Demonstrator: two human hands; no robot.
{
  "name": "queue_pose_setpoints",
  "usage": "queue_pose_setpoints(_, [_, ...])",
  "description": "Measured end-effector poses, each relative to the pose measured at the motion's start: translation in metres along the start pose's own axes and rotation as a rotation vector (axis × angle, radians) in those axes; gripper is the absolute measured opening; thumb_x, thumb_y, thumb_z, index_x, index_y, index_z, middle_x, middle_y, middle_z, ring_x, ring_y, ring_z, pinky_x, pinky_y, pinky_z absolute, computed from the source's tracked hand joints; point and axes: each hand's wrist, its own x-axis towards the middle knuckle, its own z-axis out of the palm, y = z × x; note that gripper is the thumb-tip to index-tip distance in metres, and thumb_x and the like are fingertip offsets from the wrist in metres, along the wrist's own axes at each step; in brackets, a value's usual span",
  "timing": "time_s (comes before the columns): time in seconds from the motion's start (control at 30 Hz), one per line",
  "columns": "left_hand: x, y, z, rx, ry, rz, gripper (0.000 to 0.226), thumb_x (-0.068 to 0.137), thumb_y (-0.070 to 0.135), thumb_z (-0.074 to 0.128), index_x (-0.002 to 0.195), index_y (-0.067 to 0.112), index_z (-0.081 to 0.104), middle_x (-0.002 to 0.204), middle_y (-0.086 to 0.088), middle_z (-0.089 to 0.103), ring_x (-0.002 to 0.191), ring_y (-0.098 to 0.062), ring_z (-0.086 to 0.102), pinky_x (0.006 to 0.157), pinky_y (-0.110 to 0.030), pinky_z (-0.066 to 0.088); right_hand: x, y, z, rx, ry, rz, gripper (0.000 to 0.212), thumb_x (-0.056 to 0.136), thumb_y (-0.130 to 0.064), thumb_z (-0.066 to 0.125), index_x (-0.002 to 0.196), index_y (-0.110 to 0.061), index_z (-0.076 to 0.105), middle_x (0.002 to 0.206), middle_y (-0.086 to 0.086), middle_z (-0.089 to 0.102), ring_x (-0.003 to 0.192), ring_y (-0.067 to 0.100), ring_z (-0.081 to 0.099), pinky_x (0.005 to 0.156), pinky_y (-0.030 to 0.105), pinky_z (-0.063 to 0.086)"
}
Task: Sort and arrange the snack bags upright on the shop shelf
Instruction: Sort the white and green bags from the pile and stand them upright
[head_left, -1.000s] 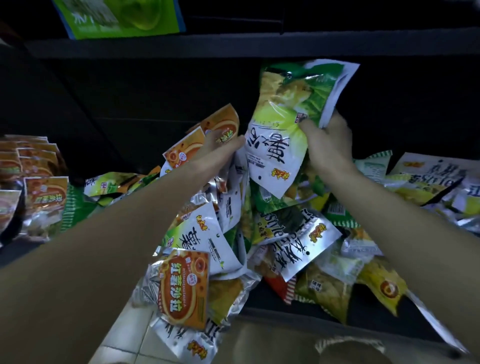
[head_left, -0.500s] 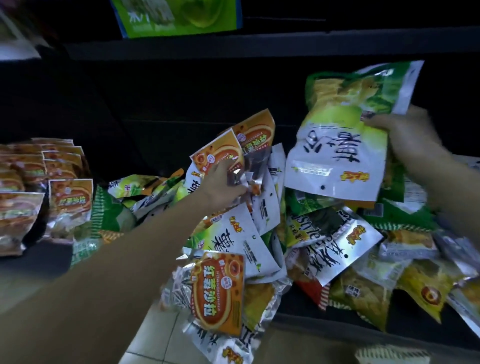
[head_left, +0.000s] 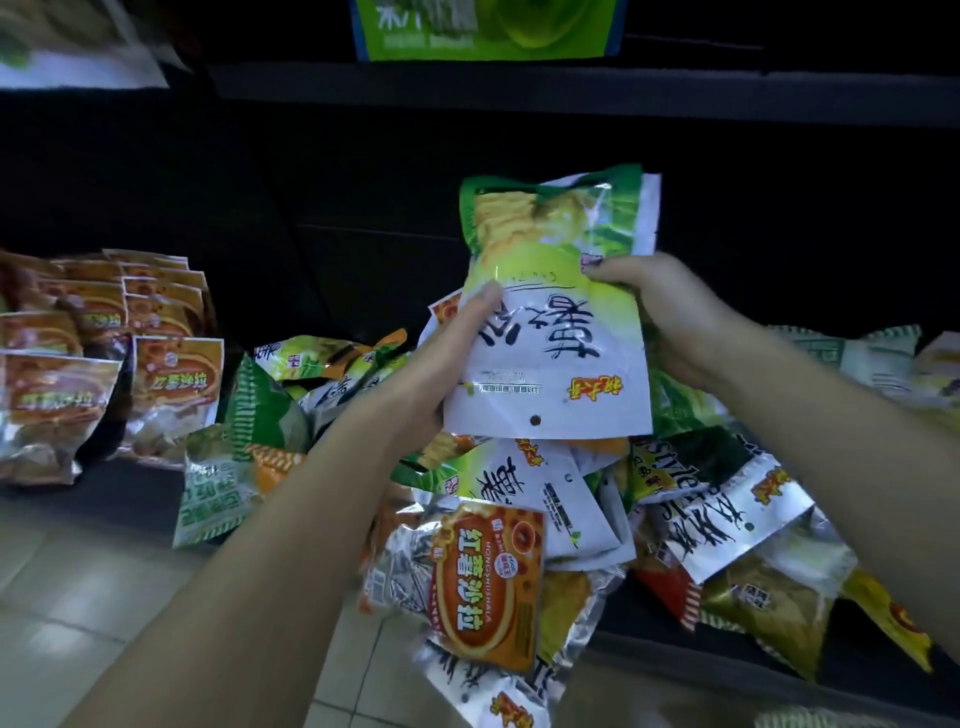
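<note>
Item: green-and-white snack bag (head_left: 558, 312), held upside down in both hands above the shelf pile.
Left hand (head_left: 441, 364) grasps its left edge, thumb on the front; right hand (head_left: 670, 317) grips the right edge, fingers curled behind. Below: loose heap of mixed bags (head_left: 561, 519); at left, orange bags (head_left: 104, 343) standing in rows on the dark shelf (head_left: 130, 493).

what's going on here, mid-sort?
A person holds one green-and-white foil snack bag above a loose heap of mixed snack bags on the dark shop shelf. The left hand grips its left edge, the right hand its right edge. Its print reads upside down. On the left, a row of orange snack bags already stands upright; the heap is unsorted.
</note>
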Motion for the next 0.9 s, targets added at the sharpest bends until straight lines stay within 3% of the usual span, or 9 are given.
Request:
queue_pose_setpoints(0.07, [0.001,-0.005,-0.009,0.005,0.017,0.01,0.066,0.077,0.066,0.063,0.133,0.031,0.061,0.115,0.001,0.076,0.102,-0.023,0.075,0.081,-0.042,0.061,0.003,-0.001,0.011,0.044,-0.047,0.034,0.019,0.095,-0.03,0.062,0.096,-0.014,0.071,0.087,0.009,0.072,0.081,0.031,0.069,0.089,0.048,0.053])
queue_pose_setpoints(0.17, [0.004,-0.011,-0.017,0.038,0.065,0.076,0.043,0.093,0.055,0.06,0.129,0.031,0.062,0.112,0.006,0.077,0.099,-0.019,0.075,0.076,-0.038,0.062,0.002,0.004,0.018,0.104,-0.116,0.069,0.017,0.095,-0.028,0.063,0.103,-0.014,0.068,0.093,0.01,0.074,0.083,0.03,0.072,0.086,0.047,0.057])
queue_pose_setpoints(0.27, [0.009,-0.015,-0.016,0.082,0.199,0.112,0.042,0.095,0.057,0.06,0.126,0.03,0.061,0.106,0.009,0.077,0.089,-0.012,0.076,0.073,-0.037,0.062,0.0,0.007,0.023,0.059,-0.155,0.065,0.023,0.09,-0.029,0.073,0.107,-0.013,0.072,0.101,0.01,0.077,0.09,0.028,0.075,0.084,0.041,0.059])
queue_pose_setpoints(0.43, [0.017,-0.026,-0.013,0.134,0.174,0.115,0.072,0.079,0.076,0.065,0.138,0.037,0.053,0.121,0.011,0.072,0.104,-0.016,0.073,0.094,-0.048,0.058,-0.002,0.006,0.013,0.04,-0.117,0.117,0.029,0.087,-0.023,0.076,0.11,-0.005,0.072,0.1,0.012,0.078,0.088,0.029,0.076,0.074,0.039,0.061])
queue_pose_setpoints(0.57, [0.021,-0.023,-0.005,0.075,0.165,0.052,0.094,0.07,0.096,0.047,0.148,0.044,0.044,0.142,0.011,0.058,0.126,-0.015,0.06,0.112,-0.052,0.042,-0.009,0.006,-0.007,0.093,-0.024,0.099,0.017,0.092,-0.021,0.07,0.106,-0.012,0.072,0.095,0.005,0.079,0.083,0.023,0.076,0.074,0.035,0.058])
queue_pose_setpoints(0.7, [0.026,-0.03,-0.002,0.202,0.183,0.065,0.05,0.104,0.062,0.029,0.139,0.033,0.05,0.097,0.012,0.071,0.106,-0.013,0.064,0.103,-0.038,0.042,-0.02,0.006,-0.042,0.131,0.093,0.068,0.01,0.096,-0.022,0.063,0.095,-0.013,0.067,0.08,0.007,0.074,0.067,0.026,0.072,0.068,0.038,0.057])
queue_pose_setpoints(0.77, [0.028,-0.039,0.0,0.433,0.139,0.099,0.033,0.103,0.055,0.038,0.13,0.039,0.051,0.109,0.008,0.063,0.108,-0.012,0.061,0.096,-0.029,0.047,-0.024,0.008,-0.063,0.153,0.157,0.056,0.01,0.097,-0.023,0.06,0.092,-0.015,0.065,0.074,0.003,0.073,0.062,0.023,0.071,0.064,0.035,0.056])
queue_pose_setpoints(0.83, [0.033,-0.048,0.003,0.629,0.098,0.125,0.039,0.098,0.055,0.048,0.135,0.045,0.05,0.128,0.0,0.049,0.118,-0.018,0.054,0.102,-0.035,0.047,-0.032,0.006,-0.08,0.194,0.207,0.074,0.012,0.098,-0.024,0.059,0.097,-0.014,0.065,0.076,0.004,0.074,0.063,0.024,0.071,0.064,0.035,0.056])
queue_pose_setpoints(0.9, [0.032,-0.052,0.012,0.719,0.063,0.105,0.049,0.099,0.05,0.056,0.145,0.043,0.043,0.134,-0.002,0.036,0.125,-0.022,0.044,0.111,-0.041,0.041,-0.036,0.01,-0.097,0.22,0.254,0.081,0.013,0.099,-0.026,0.058,0.099,-0.015,0.065,0.081,0.005,0.074,0.066,0.025,0.073,0.067,0.038,0.057])
